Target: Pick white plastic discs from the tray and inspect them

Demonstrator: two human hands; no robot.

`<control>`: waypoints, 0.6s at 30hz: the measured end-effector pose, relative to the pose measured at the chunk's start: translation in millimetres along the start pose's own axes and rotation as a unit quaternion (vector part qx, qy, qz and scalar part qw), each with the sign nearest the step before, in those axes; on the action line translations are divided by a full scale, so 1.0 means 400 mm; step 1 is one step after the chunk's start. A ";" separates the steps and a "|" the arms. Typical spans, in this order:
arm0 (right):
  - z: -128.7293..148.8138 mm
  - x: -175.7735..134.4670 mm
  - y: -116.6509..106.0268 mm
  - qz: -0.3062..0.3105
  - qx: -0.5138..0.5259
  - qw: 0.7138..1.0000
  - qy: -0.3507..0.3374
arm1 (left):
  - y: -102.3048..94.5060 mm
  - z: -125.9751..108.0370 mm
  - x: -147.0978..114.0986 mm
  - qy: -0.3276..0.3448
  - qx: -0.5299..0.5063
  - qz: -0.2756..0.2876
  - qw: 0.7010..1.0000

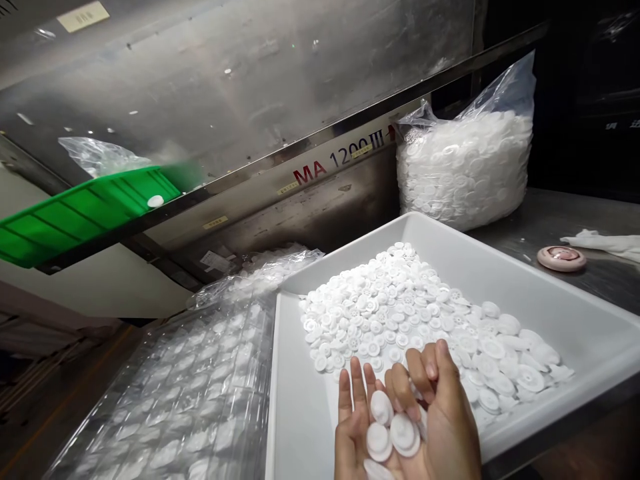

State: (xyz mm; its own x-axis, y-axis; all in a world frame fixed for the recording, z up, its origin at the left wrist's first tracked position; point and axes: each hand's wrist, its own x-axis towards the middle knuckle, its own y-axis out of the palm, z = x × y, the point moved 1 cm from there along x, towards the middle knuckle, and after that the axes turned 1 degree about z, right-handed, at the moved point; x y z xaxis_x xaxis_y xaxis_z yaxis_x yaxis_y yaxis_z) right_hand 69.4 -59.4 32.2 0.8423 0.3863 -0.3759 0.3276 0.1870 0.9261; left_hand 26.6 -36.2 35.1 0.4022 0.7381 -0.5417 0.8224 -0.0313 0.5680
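Low over the near side of a pale grey plastic tub (500, 273), my two hands are cupped together. My left hand (350, 433) has its palm up and fingers stretched, with several small white plastic discs (404, 435) lying in it. My right hand (450, 420) presses against it from the other side, its fingers curled inward around part of the same handful. What the curled fingers enclose is partly hidden. Behind the hands, a spread pile of similar white discs (370, 307), some with ribbed or holed faces, covers much of the tub floor.
Transparent blister trays (200, 393) with white pieces adjoin the tub's left wall. A full plastic bag of white parts (465, 170) stands behind it. On the right are a pink round object (561, 259) and white cloth (607, 244). A green crate (85, 217) sits upper left.
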 end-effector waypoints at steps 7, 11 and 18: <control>-0.032 -0.046 0.009 0.097 -0.244 0.952 -0.155 | -0.013 -0.025 0.040 -0.250 -0.181 -0.033 0.951; -0.055 -0.071 0.012 0.155 -0.322 0.912 -0.202 | -0.008 -0.034 0.039 -0.281 -0.203 -0.030 0.938; 0.002 -0.074 0.008 0.187 -0.448 0.837 -0.253 | -0.027 -0.051 0.038 -0.247 -0.256 -0.026 0.934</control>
State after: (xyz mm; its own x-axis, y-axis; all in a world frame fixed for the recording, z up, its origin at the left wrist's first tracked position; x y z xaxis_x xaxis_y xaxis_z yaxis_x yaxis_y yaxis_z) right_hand 45.8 -70.8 46.4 0.9622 0.1788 0.2057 -0.2600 0.8281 0.4966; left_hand 15.5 -10.7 33.3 0.6069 0.3245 -0.7255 0.5974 0.4158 0.6857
